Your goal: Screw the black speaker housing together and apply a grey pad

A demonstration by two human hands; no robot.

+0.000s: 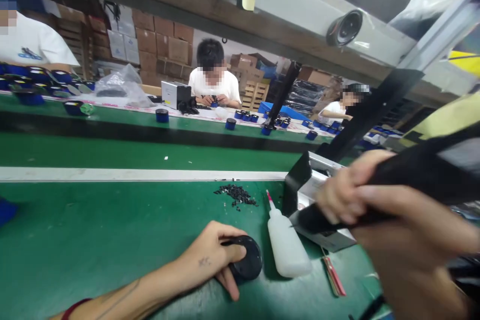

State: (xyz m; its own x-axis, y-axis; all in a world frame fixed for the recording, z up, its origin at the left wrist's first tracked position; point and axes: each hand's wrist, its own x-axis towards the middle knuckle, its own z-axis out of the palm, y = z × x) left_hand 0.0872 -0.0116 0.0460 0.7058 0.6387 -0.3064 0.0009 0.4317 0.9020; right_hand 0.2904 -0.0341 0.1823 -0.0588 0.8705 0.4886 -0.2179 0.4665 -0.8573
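My left hand (213, 257) rests on the green table and grips a round black part (247, 258) from the left, fingers curled over its top and under its near edge. My right hand (378, 215) is raised close to the camera at the right and is closed around a long black tool (416, 177) that slants down to the left. The tool's tip points toward the round part and sits just above a white squeeze bottle (287, 247) with a pink nozzle lying beside the part.
A small pile of black screws (236, 195) lies behind the bottle. A grey metal box (318, 195) stands to the right, with a red strip (333, 275) near it. Across the green belt (112, 152), other people sit among blue round parts (162, 115).
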